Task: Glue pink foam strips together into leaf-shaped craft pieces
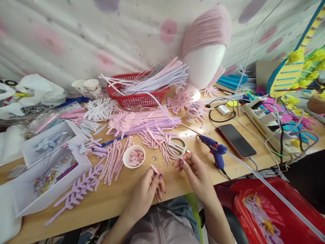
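Observation:
My left hand (149,183) is closed near the table's front edge, pinching a short pink pipe cleaner piece (153,168) that sticks up past the thumb. To its right, my right hand (194,171) has thumb and fingertips pressed together; anything between them is too small to make out. Just beyond the right fingertips lie scissors (175,145) with pale green handles, beside a spread of pink cut pieces (157,139). A white paper cup (127,162) holding more short pink pieces stands to the left of my left hand. Further left lie pink looped strips (111,162) and a lilac leafy branch (78,188).
A blue glue gun (214,149) and a phone (237,140) lie right of my hands. Behind are a red basket (139,100) of pipe cleaners and a foam head (207,62). White boxes (50,189) stand left. Another person's hand (316,103) shows far right, beyond a power strip (266,127).

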Motion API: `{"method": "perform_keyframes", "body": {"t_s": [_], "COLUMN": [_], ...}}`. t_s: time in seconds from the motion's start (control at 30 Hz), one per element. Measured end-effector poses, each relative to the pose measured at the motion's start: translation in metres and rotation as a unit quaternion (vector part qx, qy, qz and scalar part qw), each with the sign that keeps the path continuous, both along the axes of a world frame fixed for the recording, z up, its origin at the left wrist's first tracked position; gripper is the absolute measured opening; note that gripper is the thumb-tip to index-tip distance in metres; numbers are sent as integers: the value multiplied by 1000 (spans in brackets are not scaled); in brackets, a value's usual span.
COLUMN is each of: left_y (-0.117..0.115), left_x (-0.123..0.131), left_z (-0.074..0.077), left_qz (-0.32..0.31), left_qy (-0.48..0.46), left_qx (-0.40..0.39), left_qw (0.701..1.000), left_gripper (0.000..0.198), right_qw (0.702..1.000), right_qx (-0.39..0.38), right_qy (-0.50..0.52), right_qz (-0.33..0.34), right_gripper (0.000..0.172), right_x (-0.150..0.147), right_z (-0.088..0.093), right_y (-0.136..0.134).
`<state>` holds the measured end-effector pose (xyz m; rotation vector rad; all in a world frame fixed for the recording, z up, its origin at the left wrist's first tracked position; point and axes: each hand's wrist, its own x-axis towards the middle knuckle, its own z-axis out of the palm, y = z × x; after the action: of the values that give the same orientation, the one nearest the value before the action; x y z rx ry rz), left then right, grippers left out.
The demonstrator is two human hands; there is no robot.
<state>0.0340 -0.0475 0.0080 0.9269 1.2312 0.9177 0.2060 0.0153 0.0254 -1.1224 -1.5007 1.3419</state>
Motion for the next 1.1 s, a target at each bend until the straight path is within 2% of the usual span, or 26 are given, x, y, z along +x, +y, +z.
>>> {"method": "perform_keyframes", "body": {"t_s": [0.13, 0.27, 0.37, 0.5, 0.6, 0.63, 0.73, 0.77, 0.93, 1.1], "left_y": [2, 2, 2, 2, 1, 0, -2, -2, -2, -1], "left_x": [-3, -8, -12, -17, -18, -17, -16, -16, -16, -15], "left_z": [2, 6, 9, 10, 6, 5, 4, 3, 3, 3], "left_qz": [-46, -83, -95, -83, -59, -43, -6, -5, -8, 4], "left_qy": [2, 10, 53, 146, 147, 139, 115, 108, 91, 67], "left_qx": [-3, -2, 13, 57, 60, 61, 77, 82, 88, 79], "left_qw": [999, 997, 994, 984, 986, 987, 990, 991, 992, 995], "left_gripper": [31, 33, 31, 27, 15, 17, 61, 67, 65, 59], "right_qw": [979, 958, 960, 956, 949, 945, 933, 931, 924, 926], "right_qx": [-123, -221, -226, -253, -274, -280, -299, -305, -333, -323], "right_qy": [153, 168, 132, 139, 158, 169, 199, 199, 170, 167], "right_qz": [49, 78, 99, 49, 18, 11, 22, 32, 74, 103], "right_gripper": [17, 25, 28, 32, 34, 35, 37, 37, 38, 38], "right_x": [-17, -30, -37, -44, -47, -48, -48, -48, -45, -43], "right_z": [-5, -4, -6, -17, -21, -20, -17, -15, -13, -16], "right_y": [-9, -15, -20, -24, -24, -23, -21, -20, -18, -18]}}
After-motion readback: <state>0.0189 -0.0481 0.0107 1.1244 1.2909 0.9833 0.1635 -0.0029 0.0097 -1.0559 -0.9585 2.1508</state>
